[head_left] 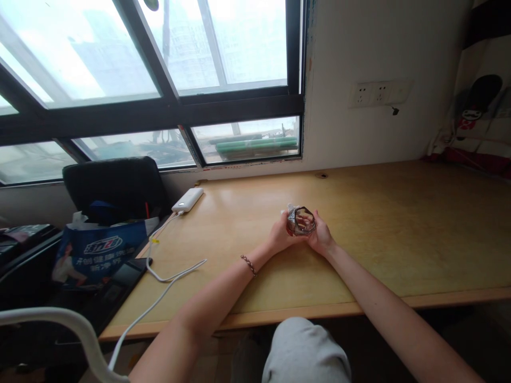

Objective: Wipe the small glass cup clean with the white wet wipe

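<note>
1. My left hand (278, 234) and right hand (321, 235) curl round opposite sides of a see-through, dark-rimmed glass (302, 225), fingers partly hidden.
2. It's over the pale wooden table (399, 229); touching or not, I can't tell.
3. A white power bank (189, 199) lies by the table's left edge, cable (170, 279) attached.
4. Around: dark-framed window (247, 45), black chair (115, 181), wall sockets (371, 94).

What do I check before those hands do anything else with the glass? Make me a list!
1. Glass held by left hand and right hand: ok.
2. Cable away from the glass: ok.
3. Power bank well inside the table: not ok, it sits at the edge.
4. White scrap by the glass firmly held: cannot tell.
5. Glass free of cracks: cannot tell, too small.
</note>
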`<action>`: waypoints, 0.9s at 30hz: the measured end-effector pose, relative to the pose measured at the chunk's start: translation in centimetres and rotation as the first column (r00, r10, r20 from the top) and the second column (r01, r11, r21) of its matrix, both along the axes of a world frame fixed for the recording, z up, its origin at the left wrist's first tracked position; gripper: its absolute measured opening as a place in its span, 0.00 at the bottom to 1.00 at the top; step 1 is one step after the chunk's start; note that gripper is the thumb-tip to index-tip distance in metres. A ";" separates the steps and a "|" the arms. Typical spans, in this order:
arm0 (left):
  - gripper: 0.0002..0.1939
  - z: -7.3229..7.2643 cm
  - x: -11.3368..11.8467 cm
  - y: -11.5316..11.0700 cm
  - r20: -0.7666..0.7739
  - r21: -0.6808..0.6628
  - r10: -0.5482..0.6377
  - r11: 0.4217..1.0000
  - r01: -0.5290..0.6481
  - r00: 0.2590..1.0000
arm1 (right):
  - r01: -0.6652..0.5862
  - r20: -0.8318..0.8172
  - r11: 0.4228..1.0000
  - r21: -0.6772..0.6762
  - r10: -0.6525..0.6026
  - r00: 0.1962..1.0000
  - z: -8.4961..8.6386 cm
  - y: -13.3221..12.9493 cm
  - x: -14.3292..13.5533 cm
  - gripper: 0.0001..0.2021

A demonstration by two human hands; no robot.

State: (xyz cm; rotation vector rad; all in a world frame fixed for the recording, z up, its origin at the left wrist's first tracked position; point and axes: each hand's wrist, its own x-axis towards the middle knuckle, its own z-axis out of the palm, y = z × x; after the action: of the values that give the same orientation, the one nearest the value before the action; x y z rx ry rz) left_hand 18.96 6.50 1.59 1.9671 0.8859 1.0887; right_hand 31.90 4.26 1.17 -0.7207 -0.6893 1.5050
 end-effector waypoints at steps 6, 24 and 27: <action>0.37 0.2 -0.1 -0.4 0.105 -0.003 -0.085 0.996 0.086 0.991 | 0.402 0.524 0.866 0.297 -0.500 0.690 -0.3 -0.3 0.2 0.20; 0.33 -0.1 0.2 -0.1 -0.147 0.119 0.082 0.991 -0.065 0.986 | 0.265 0.033 0.949 0.173 -0.274 0.961 -0.4 0.0 -0.2 0.08; 0.37 -0.2 0.1 -0.1 -0.324 0.293 0.093 0.956 0.007 0.942 | 0.235 -0.176 0.971 0.048 -0.223 0.959 -0.6 0.6 0.4 0.05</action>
State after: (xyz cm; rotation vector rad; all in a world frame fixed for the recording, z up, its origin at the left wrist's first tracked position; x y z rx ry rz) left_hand 19.02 6.43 1.35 2.4405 0.9936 0.9665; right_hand 32.32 4.87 0.57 -0.5913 -0.5075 1.3059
